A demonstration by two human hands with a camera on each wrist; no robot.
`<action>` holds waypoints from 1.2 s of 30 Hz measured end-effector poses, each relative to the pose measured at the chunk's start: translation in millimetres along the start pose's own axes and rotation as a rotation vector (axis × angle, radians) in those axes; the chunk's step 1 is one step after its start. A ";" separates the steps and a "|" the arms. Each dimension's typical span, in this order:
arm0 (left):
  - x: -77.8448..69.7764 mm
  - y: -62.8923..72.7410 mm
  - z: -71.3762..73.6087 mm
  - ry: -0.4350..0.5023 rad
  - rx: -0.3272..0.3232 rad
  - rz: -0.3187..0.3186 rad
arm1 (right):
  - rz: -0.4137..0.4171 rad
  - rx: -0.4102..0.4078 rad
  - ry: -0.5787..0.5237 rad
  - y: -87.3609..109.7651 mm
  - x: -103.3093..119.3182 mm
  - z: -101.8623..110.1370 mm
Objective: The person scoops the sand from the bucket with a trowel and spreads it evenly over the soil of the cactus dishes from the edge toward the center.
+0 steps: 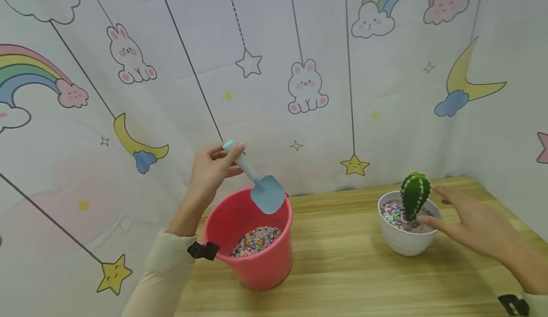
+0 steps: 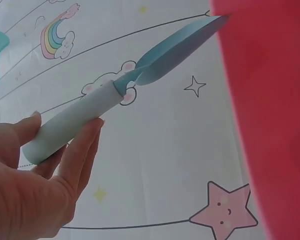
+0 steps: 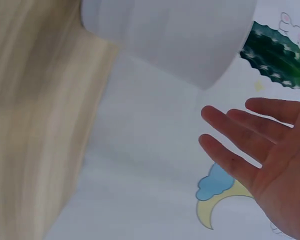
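My left hand (image 1: 214, 167) pinches the pale handle of a small blue toy shovel (image 1: 268, 195) between thumb and fingers. The blade points down over the rim of a red bucket (image 1: 265, 272), which has many small colourful beads (image 1: 259, 241) inside. In the left wrist view the shovel handle (image 2: 72, 122) sits between the thumb and fingertips. At the right, a green cactus (image 1: 415, 196) stands upright in a white pot (image 1: 404, 238) with coloured beads on its surface. Beside the cactus is my right hand (image 1: 479, 222), fingers spread; in the right wrist view they hold nothing.
The pot and bucket stand apart on a wood-grain table (image 1: 334, 260). Behind them hangs a white cloth backdrop (image 1: 274, 131) printed with rabbits, stars, moons and rainbows. Black straps (image 1: 203, 250) are on both wrists.
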State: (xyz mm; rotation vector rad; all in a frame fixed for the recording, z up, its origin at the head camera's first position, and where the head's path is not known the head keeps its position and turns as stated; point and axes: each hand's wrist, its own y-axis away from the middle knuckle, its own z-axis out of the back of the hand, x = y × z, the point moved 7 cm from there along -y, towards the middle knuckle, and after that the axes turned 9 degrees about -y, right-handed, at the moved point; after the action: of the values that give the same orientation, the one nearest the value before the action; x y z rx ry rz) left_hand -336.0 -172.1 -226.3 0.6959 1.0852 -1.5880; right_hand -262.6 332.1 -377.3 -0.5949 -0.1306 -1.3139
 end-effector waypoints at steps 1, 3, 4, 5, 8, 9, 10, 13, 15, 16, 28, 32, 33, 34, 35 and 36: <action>3.2 -0.1 2.1 -0.009 0.002 0.001 | 0.007 -0.030 0.000 -0.1 3.0 4.2; 9.0 -0.1 5.7 -0.031 0.011 -0.001 | 0.023 -0.100 0.001 0.0 9.4 13.0; 11.6 0.1 7.4 -0.047 0.016 -0.004 | 0.036 -0.142 0.004 0.3 12.9 17.7; 14.2 0.2 9.0 -0.059 0.021 -0.007 | 0.054 -0.188 0.007 0.6 16.9 22.3; 21.8 0.2 12.2 -0.081 0.038 -0.007 | 0.108 -0.329 -0.005 2.1 29.3 33.8; 24.4 0.1 12.8 -0.084 0.043 -0.002 | 0.135 -0.375 -0.011 2.6 33.8 37.0; 26.8 0.3 13.4 -0.087 0.047 0.003 | 0.160 -0.415 -0.015 2.8 38.3 39.5; 34.4 0.2 14.8 -0.097 0.053 0.021 | 0.249 -0.522 -0.027 2.9 51.9 45.3; 39.5 -0.2 15.8 -0.118 0.052 0.034 | 0.311 -0.573 -0.022 2.8 61.2 48.9; 41.9 -0.6 16.1 -0.128 0.052 0.038 | 0.336 -0.593 -0.020 2.7 65.6 50.3; 63.1 -7.9 8.2 -0.253 0.111 0.072 | 0.511 -0.670 0.034 0.2 118.0 50.5; 68.4 -8.3 4.5 -0.362 0.135 0.079 | 0.553 -0.633 0.008 -3.4 135.8 44.4; 69.1 -8.1 3.1 -0.392 0.144 0.076 | 0.557 -0.609 -0.003 -5.0 139.7 41.9; 69.5 -7.7 1.8 -0.421 0.151 0.071 | 0.559 -0.584 -0.011 -6.9 143.6 39.1; 69.3 -7.4 0.6 -0.446 0.155 0.064 | 0.563 -0.561 -0.019 -8.9 147.5 35.7; 69.0 -7.2 -0.4 -0.467 0.157 0.056 | 0.563 -0.529 -0.029 -11.2 151.4 31.7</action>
State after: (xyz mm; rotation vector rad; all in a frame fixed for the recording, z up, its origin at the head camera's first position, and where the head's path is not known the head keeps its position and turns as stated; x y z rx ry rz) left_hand -362.8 -200.8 -283.4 0.4194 0.5990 -1.6892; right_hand -224.6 214.4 -283.6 -1.0132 0.3532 -0.7812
